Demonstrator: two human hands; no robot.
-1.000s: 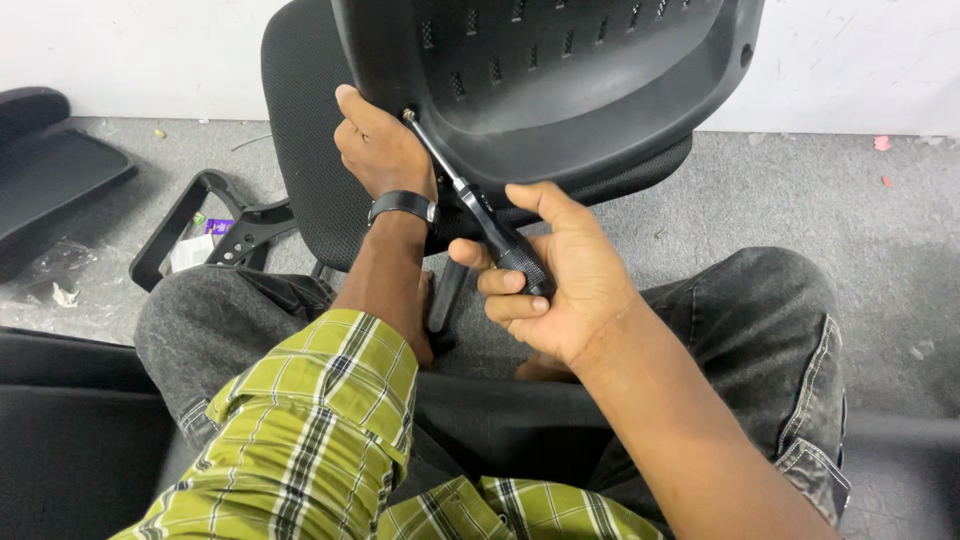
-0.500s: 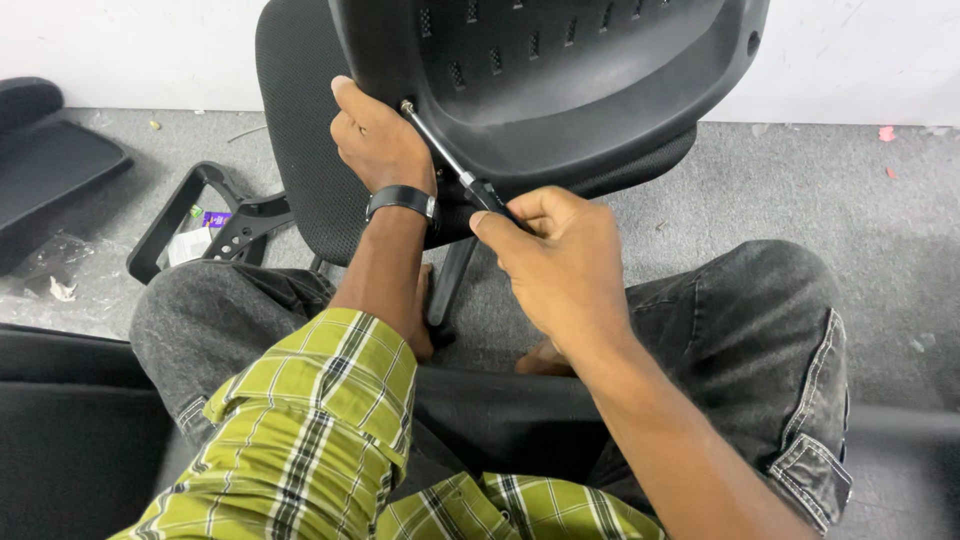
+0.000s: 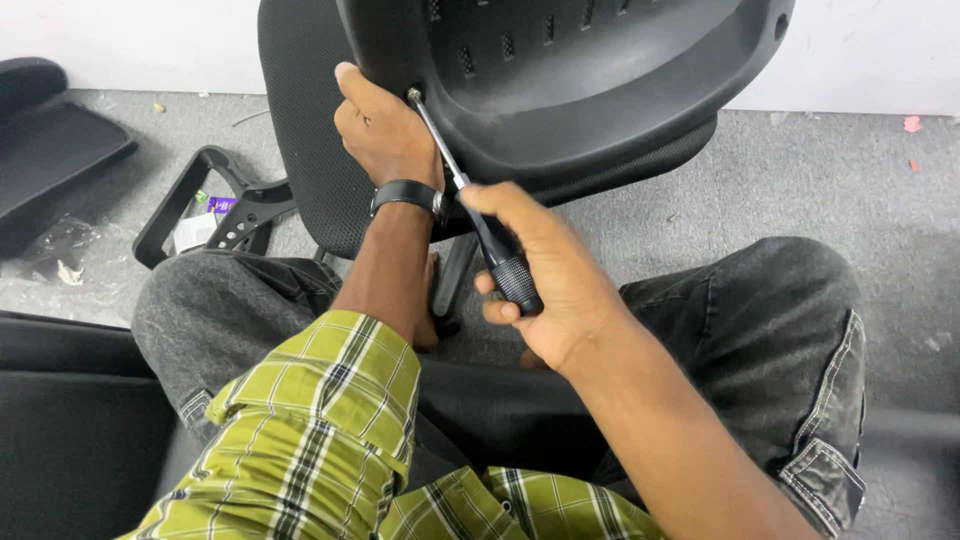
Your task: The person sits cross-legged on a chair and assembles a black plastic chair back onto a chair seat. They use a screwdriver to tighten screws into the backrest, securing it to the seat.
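Observation:
A black plastic chair back shell (image 3: 600, 70) with slots stands tilted in front of me, joined to a black mesh seat pad (image 3: 300, 150). My left hand (image 3: 385, 130), with a black wristband, presses against the shell's left edge beside a screw hole. A screwdriver (image 3: 470, 200) with a silver shaft and black ribbed handle has its tip at that hole. My right hand (image 3: 550, 280) is wrapped around the handle, below and right of the left hand.
My knees in grey jeans (image 3: 780, 320) frame the view over a grey carpet floor (image 3: 830, 180). A black armrest frame (image 3: 215, 205) with a small packet lies at the left. Another black chair part (image 3: 50, 140) lies at far left. A white wall runs along the top.
My right hand has shifted its hold on the screwdriver handle, with the fingers wrapped differently. The left hand stays against the shell.

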